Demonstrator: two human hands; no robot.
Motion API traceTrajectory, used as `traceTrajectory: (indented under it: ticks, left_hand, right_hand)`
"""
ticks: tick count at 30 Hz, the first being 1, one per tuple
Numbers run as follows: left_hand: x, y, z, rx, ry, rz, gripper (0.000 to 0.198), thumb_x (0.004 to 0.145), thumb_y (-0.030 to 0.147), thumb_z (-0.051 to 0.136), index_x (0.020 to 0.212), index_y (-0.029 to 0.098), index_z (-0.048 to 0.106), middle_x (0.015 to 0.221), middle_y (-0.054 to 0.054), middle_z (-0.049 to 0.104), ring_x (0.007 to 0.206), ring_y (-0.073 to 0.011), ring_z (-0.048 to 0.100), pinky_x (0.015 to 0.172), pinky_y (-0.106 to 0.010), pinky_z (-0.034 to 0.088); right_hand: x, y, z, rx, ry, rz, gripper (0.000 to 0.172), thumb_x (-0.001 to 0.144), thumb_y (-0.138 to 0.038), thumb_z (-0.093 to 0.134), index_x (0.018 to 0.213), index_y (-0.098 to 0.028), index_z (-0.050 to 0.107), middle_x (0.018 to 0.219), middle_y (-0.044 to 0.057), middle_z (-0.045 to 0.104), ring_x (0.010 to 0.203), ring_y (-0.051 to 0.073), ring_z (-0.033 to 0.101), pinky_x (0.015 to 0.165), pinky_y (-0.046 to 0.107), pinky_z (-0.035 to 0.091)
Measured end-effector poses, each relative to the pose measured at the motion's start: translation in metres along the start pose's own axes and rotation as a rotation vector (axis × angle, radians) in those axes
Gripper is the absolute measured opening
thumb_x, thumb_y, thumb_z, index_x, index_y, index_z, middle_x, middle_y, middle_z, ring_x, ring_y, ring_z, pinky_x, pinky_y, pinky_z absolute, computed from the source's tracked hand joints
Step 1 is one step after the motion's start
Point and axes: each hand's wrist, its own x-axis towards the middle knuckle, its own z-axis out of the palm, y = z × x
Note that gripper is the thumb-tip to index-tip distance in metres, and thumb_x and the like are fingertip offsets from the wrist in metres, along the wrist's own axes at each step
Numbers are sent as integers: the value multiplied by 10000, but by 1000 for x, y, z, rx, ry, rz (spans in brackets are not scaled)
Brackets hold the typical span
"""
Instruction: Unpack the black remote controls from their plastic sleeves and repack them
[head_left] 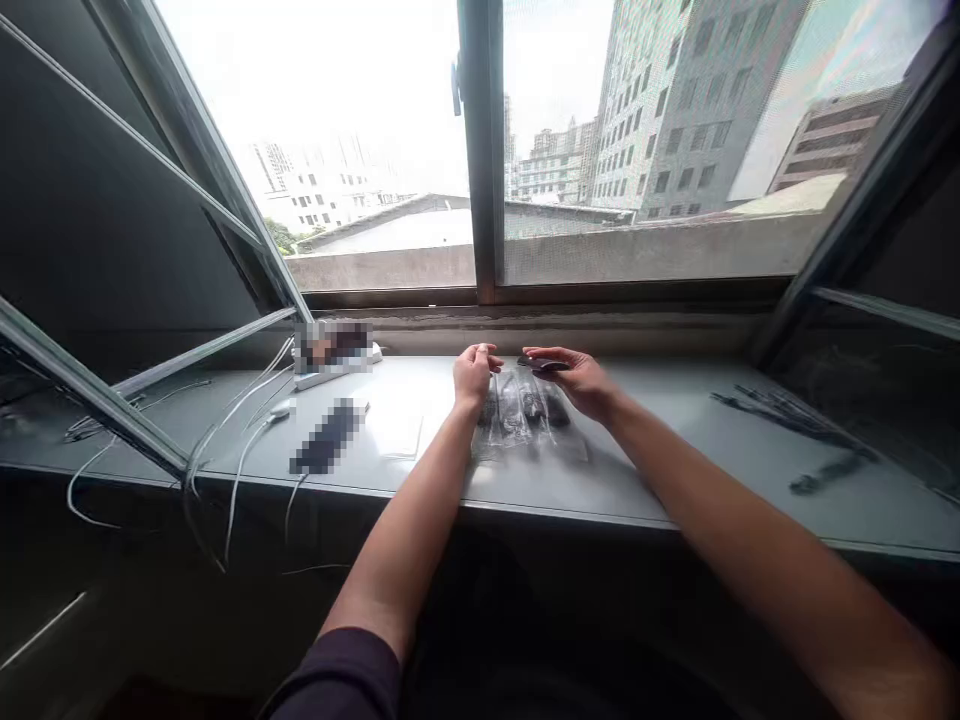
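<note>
Ledge [675,440]: a grey sill runs wide under both hands. Its front edge lies on the person's side of the grip, and the window wall rises just beyond the grip.
Open room: to the right of the grip the ledge is bare as far as the dark cables [795,425], well apart. To the left a white sheet [397,437] lies near, with the white cables [240,430] further off.
Clear bags [525,420]: these lie flat on the ledge directly under the grip, between the 2 wrists, with dark pieces inside.
Right hand [577,382]: thumb and fingers grasp a small dark piece [546,366], raised just above the bags.
Left hand [474,375]: the fingertips are pinched together just left of the piece. I cannot tell whether they hold anything.
Step in hand: it looks like 1 piece is being handled over the bags, with both hands meeting at it.
Next move calls for: a fine 2-handed pinch, probably, with short travel kept low over the bags. The wall beyond leaves little room, so the free space is to the right.
</note>
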Motion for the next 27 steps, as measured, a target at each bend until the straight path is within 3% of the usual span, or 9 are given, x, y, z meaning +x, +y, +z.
traceTrajectory:
  ticks: [21,27]
  left_hand:
    - [1,-4,-2,5,-3,6,292,1066,377,556,1015,168,754,781,-71,776,641,-158,690,657,-282,507]
    - [1,-4,-2,-4,-1,13,300,1062,390,553,1003,171,750,764,-66,769,626,-156,682,659,-284,506]
  right_hand:
    - [-2,-4,1,-23,21,-8,524,611,-458,1078,1059,-268,882,1241,81,823,1154,275,715,1036,410,560]
    - [-2,-6,2,-30,21,-6,543,592,-480,1086,1042,-255,883,1197,86,831,1150,294,711,1093,453,525]
